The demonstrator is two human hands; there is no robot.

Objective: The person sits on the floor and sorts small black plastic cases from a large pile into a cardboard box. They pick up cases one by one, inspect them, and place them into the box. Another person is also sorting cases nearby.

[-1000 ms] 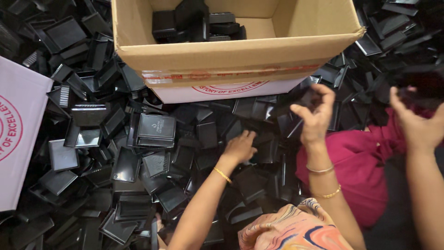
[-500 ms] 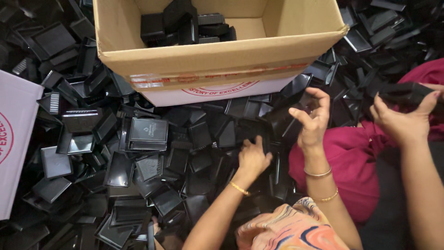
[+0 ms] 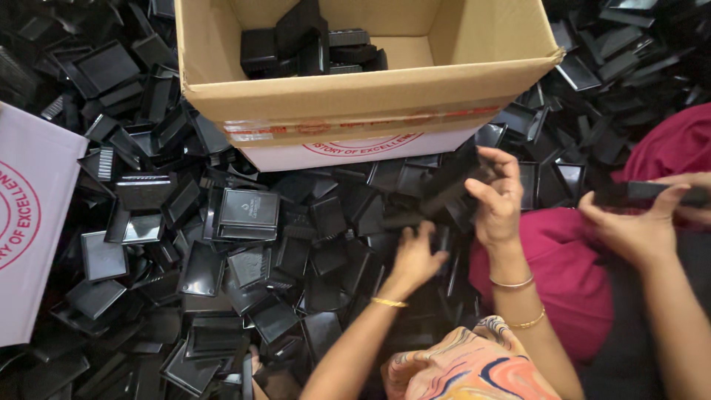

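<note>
The trays (image 3: 248, 215) all over the floor are black and shiny. The box (image 3: 355, 100) at the top is brown, with a white band and a red round stamp. At the right is pink cloth (image 3: 570, 274). At the bottom, a sleeve (image 3: 474, 370) has orange, blue and cream swirls. The bangles (image 3: 389, 302) are gold.

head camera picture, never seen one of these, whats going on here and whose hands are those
This is one view from a camera worn on a person's head, looking down. There is no machine, only bare hands. The left hand reaches into a big heap of black plastic trays that covers the floor. The right hand lifts one dark tray off the heap. At the far right, another person's hand holds a flat black piece. Above stands an open cardboard box with some stacked trays inside.
</note>
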